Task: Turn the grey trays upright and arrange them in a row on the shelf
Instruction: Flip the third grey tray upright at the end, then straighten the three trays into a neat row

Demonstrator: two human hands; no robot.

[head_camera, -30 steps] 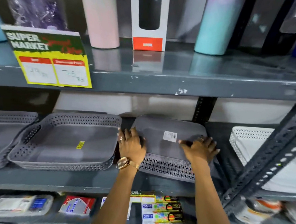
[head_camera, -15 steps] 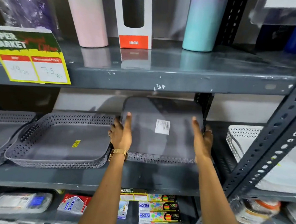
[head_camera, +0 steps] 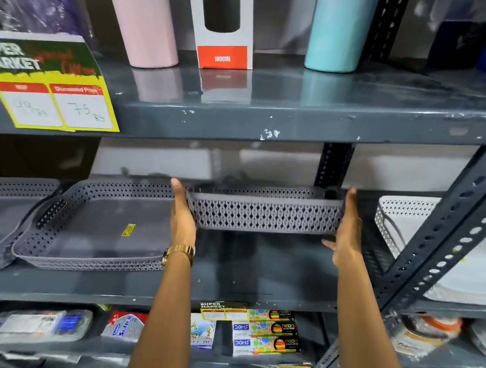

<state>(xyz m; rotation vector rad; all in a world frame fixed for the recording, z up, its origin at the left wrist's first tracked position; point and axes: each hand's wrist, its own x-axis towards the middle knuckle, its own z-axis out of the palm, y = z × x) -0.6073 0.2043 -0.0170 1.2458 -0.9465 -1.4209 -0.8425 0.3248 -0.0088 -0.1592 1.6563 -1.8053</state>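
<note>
I hold a grey perforated tray (head_camera: 265,214) in the air above the middle shelf (head_camera: 260,269), its open side up and its patterned front wall facing me. My left hand (head_camera: 181,214) presses its left end and my right hand (head_camera: 346,231) presses its right end. To its left an upright grey tray (head_camera: 93,226) with a yellow sticker rests on the shelf. Further left, at the frame edge, lies a stack of grey trays (head_camera: 1,216).
A white perforated basket (head_camera: 397,217) stands to the right behind a slanted metal brace (head_camera: 441,236). The upper shelf (head_camera: 267,120) hangs close above, carrying tumblers and a price sign (head_camera: 49,89). Stationery packs (head_camera: 265,334) fill the shelf below.
The tray lay upside down on the shelf, was tilted up on its edge with its base toward me, and now is turned open side up and held off the shelf.
</note>
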